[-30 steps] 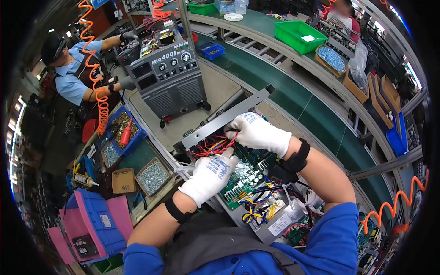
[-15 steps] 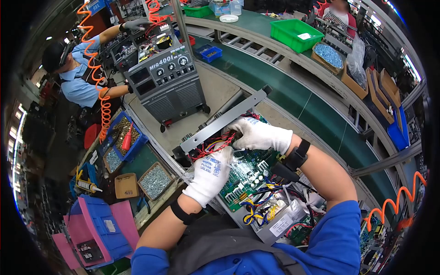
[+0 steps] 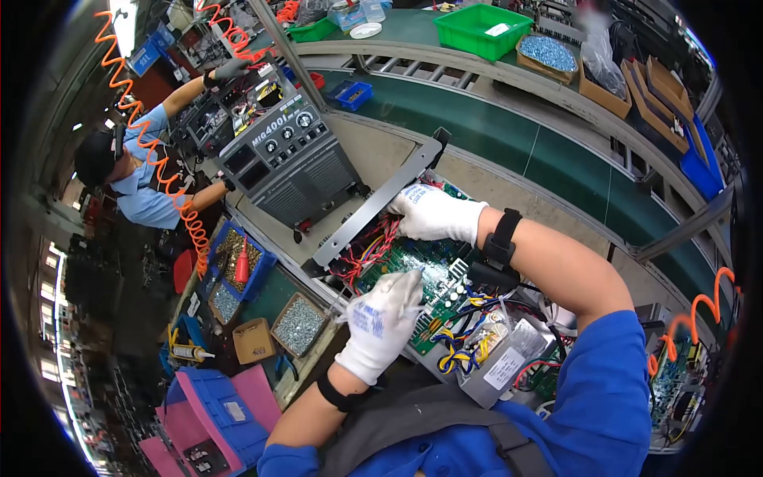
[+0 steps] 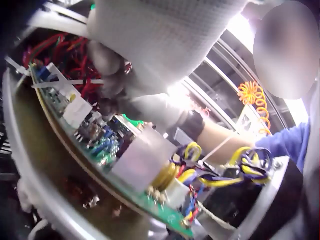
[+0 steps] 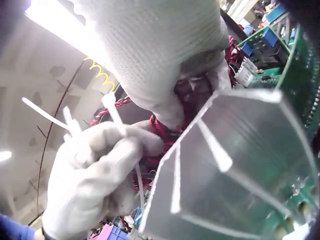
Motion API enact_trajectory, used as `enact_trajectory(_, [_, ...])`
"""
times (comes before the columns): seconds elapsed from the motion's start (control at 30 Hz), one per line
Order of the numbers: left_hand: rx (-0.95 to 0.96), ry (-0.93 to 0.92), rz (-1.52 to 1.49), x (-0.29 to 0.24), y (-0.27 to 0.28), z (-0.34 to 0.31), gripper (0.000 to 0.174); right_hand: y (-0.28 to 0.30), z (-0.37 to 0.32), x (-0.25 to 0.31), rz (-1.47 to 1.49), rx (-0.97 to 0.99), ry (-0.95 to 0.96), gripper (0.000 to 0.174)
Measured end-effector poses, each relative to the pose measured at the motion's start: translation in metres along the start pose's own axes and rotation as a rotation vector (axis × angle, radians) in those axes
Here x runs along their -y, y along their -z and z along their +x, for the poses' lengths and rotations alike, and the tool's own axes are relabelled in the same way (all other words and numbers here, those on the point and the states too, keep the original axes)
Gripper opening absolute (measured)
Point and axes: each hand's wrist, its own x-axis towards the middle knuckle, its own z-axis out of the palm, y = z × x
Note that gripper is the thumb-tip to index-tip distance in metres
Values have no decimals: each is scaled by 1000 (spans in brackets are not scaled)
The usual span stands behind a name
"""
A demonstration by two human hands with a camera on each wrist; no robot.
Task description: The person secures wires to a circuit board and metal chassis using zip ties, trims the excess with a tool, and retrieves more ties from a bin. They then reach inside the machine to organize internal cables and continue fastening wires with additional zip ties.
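My gloved left hand (image 3: 381, 322) is curled over the near side of a green circuit board (image 3: 433, 278), holding several white cable ties (image 5: 114, 114) that poke out between its fingers. Behind a long grey metal panel (image 3: 381, 203), my gloved right hand (image 3: 441, 215) grips a bundle of twisted red and black wires (image 5: 161, 128); its fingertips are partly hidden in the head view. More red wires (image 3: 369, 250) spread along the panel beside a purple and yellow one. A clear plastic sheet (image 5: 240, 145) stands close by the right hand in its wrist view.
A grey MIG400I welding machine (image 3: 286, 159) stands ahead, with another person (image 3: 135, 175) working behind it. On the left are a blue screw bin (image 3: 254, 262), a box of screws (image 3: 300, 324) and a blue crate (image 3: 226, 409). A green conveyor (image 3: 509, 143) runs behind.
My left hand has drawn back from the wires toward my body, keeping the cable ties. The right hand stays at the wires behind the panel. The head view has turned.
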Motion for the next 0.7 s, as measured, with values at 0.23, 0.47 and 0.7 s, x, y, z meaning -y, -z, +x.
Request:
enact_trajectory(0.23, [143, 699, -410, 24, -15, 32, 24, 5, -1, -6, 138, 54, 14, 36])
enact_trajectory(0.47, [132, 902, -526, 14, -8, 33, 22, 7, -2, -10, 105, 29, 48, 30])
enact_trajectory(0.7, [-64, 834, -596, 10, -16, 32, 23, 31, -16, -1, 204, 241, 41, 51])
